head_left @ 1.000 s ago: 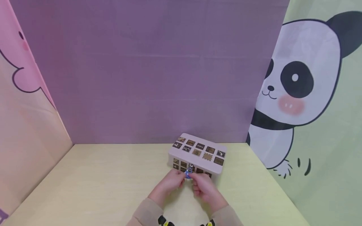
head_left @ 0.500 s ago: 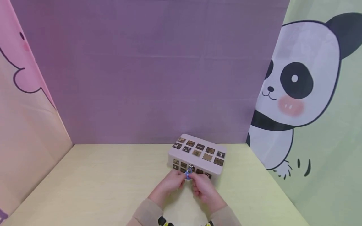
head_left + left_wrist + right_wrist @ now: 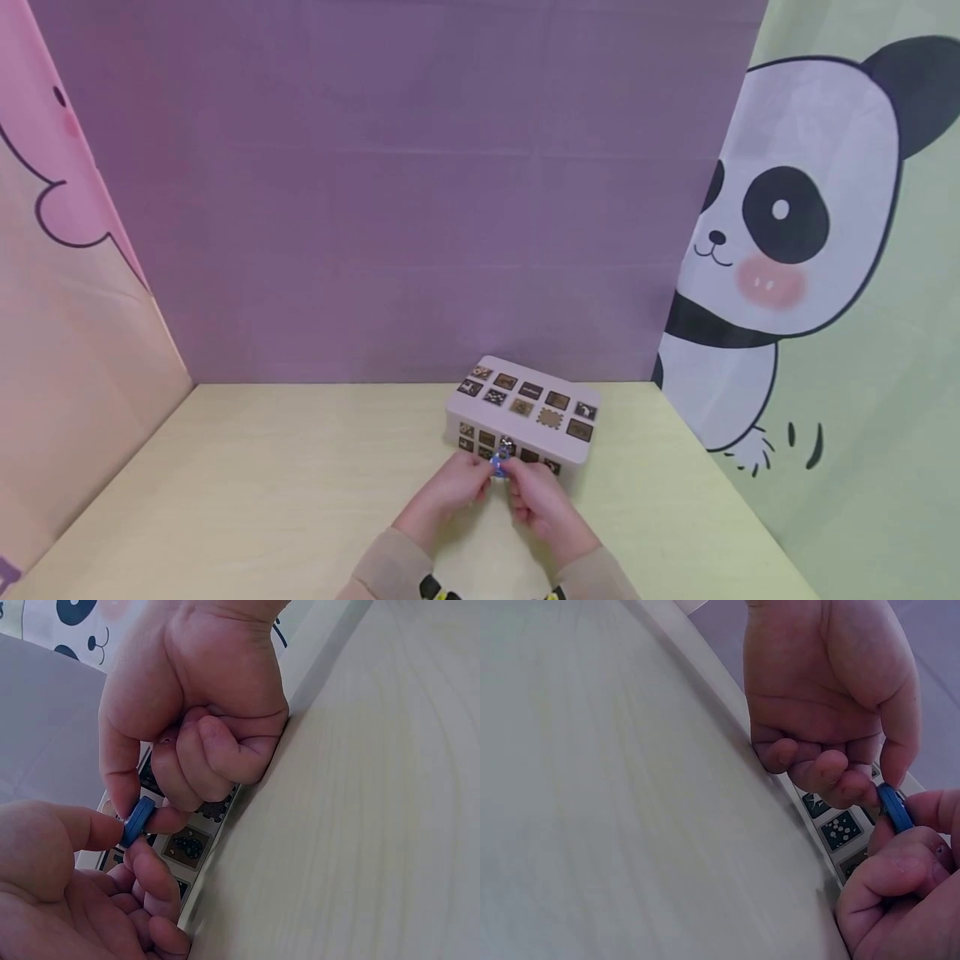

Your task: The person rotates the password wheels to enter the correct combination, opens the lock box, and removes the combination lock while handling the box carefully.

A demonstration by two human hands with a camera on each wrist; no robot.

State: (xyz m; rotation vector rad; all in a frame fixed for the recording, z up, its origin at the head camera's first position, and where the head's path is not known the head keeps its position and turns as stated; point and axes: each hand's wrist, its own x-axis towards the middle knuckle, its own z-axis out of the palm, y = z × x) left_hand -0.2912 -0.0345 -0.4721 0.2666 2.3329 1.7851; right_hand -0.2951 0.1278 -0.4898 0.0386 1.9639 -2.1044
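Observation:
A pale pink box (image 3: 517, 425) with rows of dark, square, stamp-like pictures sits at an angle toward the back of the table. At its front is a shiny metal clasp (image 3: 507, 444). Just below the clasp is a small blue padlock (image 3: 498, 465), pinched from both sides. My left hand (image 3: 457, 482) holds it between thumb and forefinger, the other fingers loosely bent. My right hand (image 3: 543, 496) pinches it from the opposite side, its remaining fingers curled into the palm. Both wrist views show the padlock's blue edge (image 3: 138, 821) between the fingertips; its shackle is mostly hidden.
Pale wood-grain tabletop (image 3: 262, 483) surrounds the box. A purple panel (image 3: 412, 208) rises close behind it. On the right stands a green panel with a printed panda (image 3: 817, 275), and on the left a pink-and-cream panel (image 3: 67, 358).
The head view shifts very slightly. Both hands keep their pinch on the blue padlock, and the box stays in place.

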